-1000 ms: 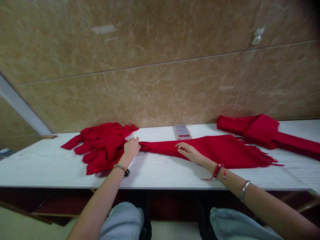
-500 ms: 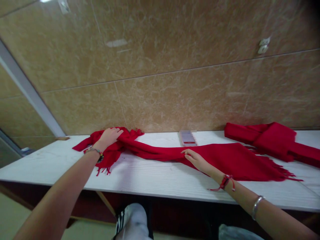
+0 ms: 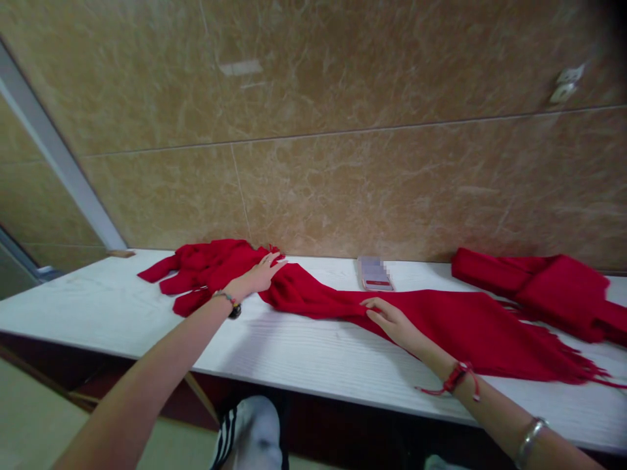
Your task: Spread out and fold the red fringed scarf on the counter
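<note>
A long red fringed scarf [image 3: 455,329] lies stretched across the white table [image 3: 294,352]. Its left end is bunched in a heap [image 3: 206,271] near the wall. My left hand [image 3: 257,277] lies on the scarf beside that heap, fingers stretched out flat. My right hand [image 3: 392,320] rests on the scarf's middle, fingers extended and pressing the cloth down.
A second red scarf [image 3: 539,287], folded, lies at the table's far right. A small phone-like device [image 3: 373,274] sits by the marble wall behind the scarf. The table's front edge runs just ahead of my knees and shoe [image 3: 249,431].
My left hand has moved right, from the top of the bunched heap to the scarf just beside it. The right hand stays on the middle.
</note>
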A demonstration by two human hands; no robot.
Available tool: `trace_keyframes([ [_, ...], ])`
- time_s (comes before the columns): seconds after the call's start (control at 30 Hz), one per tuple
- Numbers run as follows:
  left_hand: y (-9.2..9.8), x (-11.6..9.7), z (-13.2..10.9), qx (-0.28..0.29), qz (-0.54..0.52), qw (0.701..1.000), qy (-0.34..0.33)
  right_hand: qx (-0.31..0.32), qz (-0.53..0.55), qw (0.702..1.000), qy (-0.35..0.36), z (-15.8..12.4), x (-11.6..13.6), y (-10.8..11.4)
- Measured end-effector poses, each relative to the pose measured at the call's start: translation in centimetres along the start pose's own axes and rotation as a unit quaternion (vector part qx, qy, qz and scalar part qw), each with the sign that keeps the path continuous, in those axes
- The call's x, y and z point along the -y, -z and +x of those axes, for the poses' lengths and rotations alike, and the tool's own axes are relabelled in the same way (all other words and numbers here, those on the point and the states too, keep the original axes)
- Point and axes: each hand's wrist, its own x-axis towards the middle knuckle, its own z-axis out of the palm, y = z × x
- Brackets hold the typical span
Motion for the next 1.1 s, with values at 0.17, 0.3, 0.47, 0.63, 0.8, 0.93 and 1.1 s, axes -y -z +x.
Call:
trace_keyframes([
  [0.17,-2.3,-1.2,-4.9,0.019,-0.041,0.995,-0.089,0.012,0.019,1.0,-0.008,0.0,0.2,-0.2],
  [0.3,-3.4,-1.9,-5.0,0.001,-0.019,0.998,-0.052,0.025,0.024,0.999,0.016,-0.1,0.5,-0.1],
  [0.47,-3.6,-1.2,-3.2,-0.083,0.012,0.993,0.08,0.062,-0.011,0.997,0.047,-0.4,1.0,0.2],
  [0.63,-2.5,1.2,-3.1,-0.175,0.009,0.96,0.22,0.083,-0.041,0.995,0.039,-0.7,1.5,0.4],
  [0.8,1.2,5.9,-4.3,-0.227,0.024,0.936,0.268,0.083,-0.045,0.995,0.039,-0.7,1.4,0.4],
  [0.93,5.1,10.4,-7.5,-0.178,0.108,0.935,0.288,0.092,-0.047,0.994,0.043,-0.6,1.5,0.4],
  [1.1,7.9,13.5,-10.8,-0.137,0.131,0.928,0.321,0.101,-0.06,0.992,0.043,-0.7,1.6,0.4],
])
